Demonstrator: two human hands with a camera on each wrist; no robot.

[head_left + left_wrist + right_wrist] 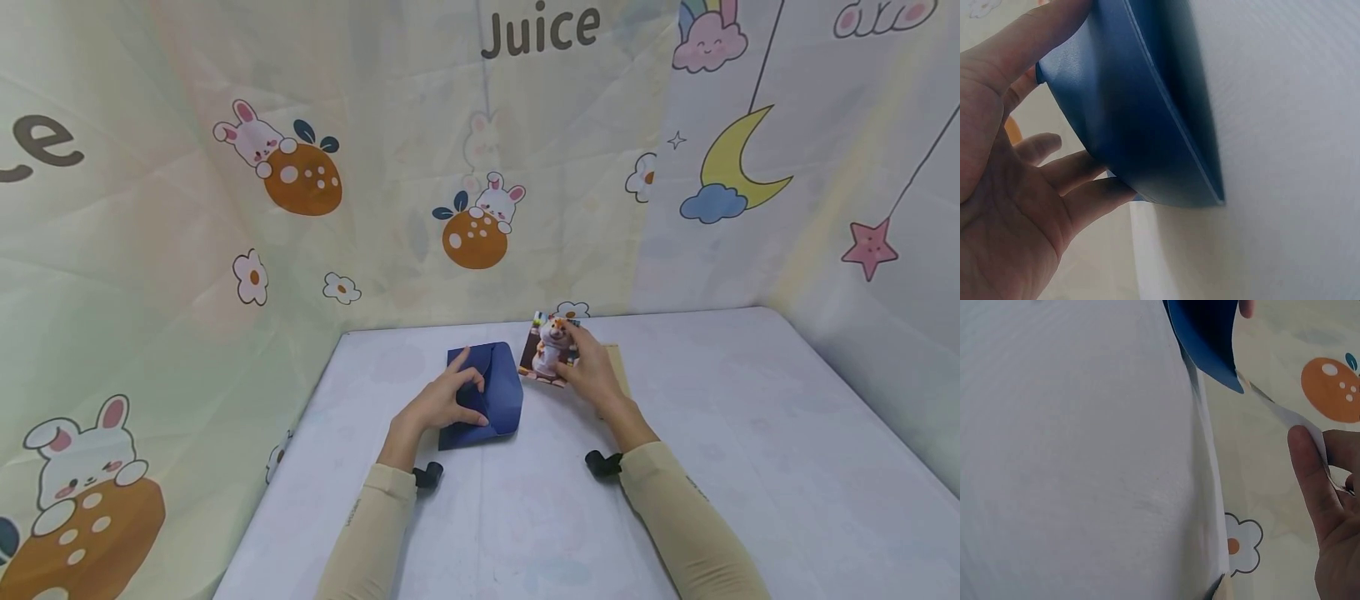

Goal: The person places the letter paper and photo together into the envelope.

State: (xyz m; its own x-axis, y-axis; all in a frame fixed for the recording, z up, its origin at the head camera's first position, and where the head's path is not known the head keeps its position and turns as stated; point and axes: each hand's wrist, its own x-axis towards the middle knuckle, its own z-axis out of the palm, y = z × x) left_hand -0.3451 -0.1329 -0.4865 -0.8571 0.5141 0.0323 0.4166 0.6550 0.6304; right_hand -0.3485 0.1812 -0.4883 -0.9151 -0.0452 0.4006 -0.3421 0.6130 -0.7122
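Note:
A dark blue paper envelope [507, 392] stands at the middle of the white table, its flap side to the right. My left hand [444, 402] holds it with thumb and fingers spread to opposite edges; in the left wrist view the envelope [1122, 119] bows and its mouth gapes. To its right, my right hand [594, 373] pinches a picture card [546, 354] showing a plump whitish-orange animal figure. In the right wrist view the card [1300, 422] appears nearly edge-on, thumb on one face, with its far end close to the envelope [1213, 353].
A flat tan piece [618, 367] lies on the table [720, 433], partly hidden by my right hand. Fabric walls [390, 167] printed with rabbits and oranges surround the table's back and sides. Black wrist devices [602, 464] sit on both wrists.

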